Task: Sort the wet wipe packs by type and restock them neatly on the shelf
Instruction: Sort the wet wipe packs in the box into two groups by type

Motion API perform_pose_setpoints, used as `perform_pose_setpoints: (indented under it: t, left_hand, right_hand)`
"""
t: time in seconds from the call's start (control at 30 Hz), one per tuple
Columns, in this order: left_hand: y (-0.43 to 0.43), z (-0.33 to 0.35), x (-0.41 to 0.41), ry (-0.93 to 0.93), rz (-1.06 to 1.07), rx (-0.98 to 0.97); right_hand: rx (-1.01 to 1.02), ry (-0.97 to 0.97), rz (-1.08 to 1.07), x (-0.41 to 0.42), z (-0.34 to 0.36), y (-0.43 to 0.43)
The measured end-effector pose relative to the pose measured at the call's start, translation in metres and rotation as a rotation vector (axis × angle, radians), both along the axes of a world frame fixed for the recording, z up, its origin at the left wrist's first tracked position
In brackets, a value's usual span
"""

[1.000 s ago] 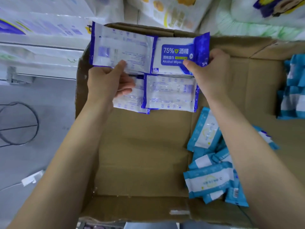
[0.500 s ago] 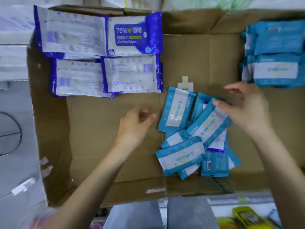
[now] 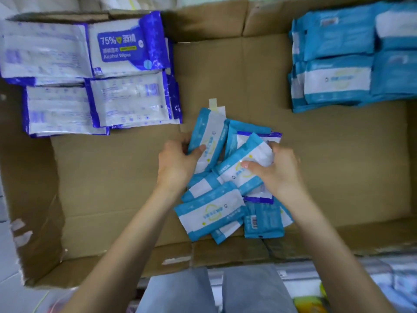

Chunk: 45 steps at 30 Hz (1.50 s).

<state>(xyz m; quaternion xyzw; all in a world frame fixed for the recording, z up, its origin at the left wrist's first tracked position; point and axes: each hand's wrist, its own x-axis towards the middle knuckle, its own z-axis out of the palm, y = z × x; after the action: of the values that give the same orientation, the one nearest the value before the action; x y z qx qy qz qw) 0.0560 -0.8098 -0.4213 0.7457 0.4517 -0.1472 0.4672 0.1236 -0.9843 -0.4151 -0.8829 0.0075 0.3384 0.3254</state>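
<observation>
In the middle of the cardboard box (image 3: 108, 181), toward its near wall, lies a loose pile (image 3: 209, 214) of light-blue wet wipe packs, criss-crossed and overlapping. The left hand (image 3: 178, 163) pinches one light-blue pack (image 3: 209, 136) at the pile's far-left edge, with the thumb on its face and the fingers curled beneath. The right hand (image 3: 278, 173) grips a second pack (image 3: 239, 172) lying slantwise on top, thumb pressed on its front and fingers wrapped over its far end. The sorted alcohol wipes (image 3: 126, 53) sit stacked in the far-left corner, and the sorted light-blue stack (image 3: 338, 82) sits far right.

The main risk is a mix-up. A dark-blue-edged pack (image 3: 259, 134) lies mostly covered under the right hand's pack and looks like the alcohol type. A quick scoop could carry it along into the light-blue stack. The wrappers look slick and soft, so a pack held at one end may slide out, or drag its neighbours and scatter the pile. Two packs carried at different angles could also land crooked on the far-right stack.
</observation>
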Motion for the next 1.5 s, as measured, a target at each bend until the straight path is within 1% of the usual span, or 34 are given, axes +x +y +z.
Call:
perform_pose_setpoints:
  t: [0.07, 0.13, 0.2, 0.27, 0.33, 0.43, 0.57, 0.67, 0.77, 0.87, 0.93, 0.97, 1.03, 1.1, 1.13, 1.23, 1.4, 1.5]
  left_hand:
    - [0.0, 0.01, -0.002, -0.071, 0.04, 0.074]
    - [0.001, 0.021, -0.004, -0.116, 0.111, 0.11]
    - [-0.002, 0.035, -0.002, -0.18, 0.209, 0.072]
    - [-0.01, 0.047, 0.006, -0.238, 0.264, 0.029]
    - [-0.024, 0.056, 0.018, -0.308, 0.327, -0.054]
    - [-0.056, 0.062, 0.045, -0.4, 0.418, -0.259]
    - [-0.102, 0.058, 0.088, -0.366, 0.481, -0.486]
    - [-0.128, 0.052, 0.117, -0.361, 0.554, -0.662]
    - [-0.145, 0.045, 0.137, -0.351, 0.613, -0.739]
    - [-0.159, 0.037, 0.154, -0.312, 0.723, -0.801]
    - [-0.168, 0.032, 0.164, -0.287, 0.82, -0.857]
    - [-0.173, 0.031, 0.168, -0.288, 0.85, -0.866]
    - [-0.183, 0.03, 0.172, -0.298, 0.865, -0.821]
    - [-0.191, 0.03, 0.175, -0.276, 0.854, -0.713]
    - [-0.194, 0.03, 0.176, -0.254, 0.848, -0.655]
    - [-0.203, 0.026, 0.178, -0.186, 0.847, -0.555]
    - [-0.224, 0.02, 0.188, -0.096, 0.871, -0.607]
    - [-0.22, 0.017, 0.189, -0.063, 0.781, -0.637]
  right_hand:
    - [0.072, 0.017, -0.031, 0.004, 0.004, -0.005]
    - [0.182, 0.062, -0.141, 0.01, 0.012, -0.014]
    - [0.344, 0.127, -0.324, 0.02, 0.023, -0.024]
    - [0.457, 0.156, -0.471, 0.036, 0.035, -0.039]
    - [0.513, 0.154, -0.571, 0.056, 0.047, -0.058]
    - [0.569, 0.128, -0.701, 0.092, 0.065, -0.09]
    - [0.551, 0.069, -0.849, 0.134, 0.078, -0.135]
    - [0.553, 0.078, -0.927, 0.156, 0.07, -0.16]
    - [0.536, 0.11, -0.997, 0.174, 0.057, -0.175]
    - [0.519, 0.057, -0.975, 0.189, 0.046, -0.181]
    - [0.47, -0.049, -0.894, 0.197, 0.039, -0.179]
    - [0.412, -0.128, -0.832, 0.201, 0.035, -0.178]
    - [0.224, -0.285, -0.665, 0.207, 0.028, -0.176]
    - [0.034, -0.389, -0.518, 0.213, 0.025, -0.173]
    - [-0.022, -0.42, -0.479, 0.216, 0.024, -0.173]
    - [-0.102, -0.474, -0.432, 0.219, 0.023, -0.169]
    - [-0.205, -0.53, -0.423, 0.212, 0.02, -0.166]
    - [-0.217, -0.563, -0.416, 0.205, 0.018, -0.165]
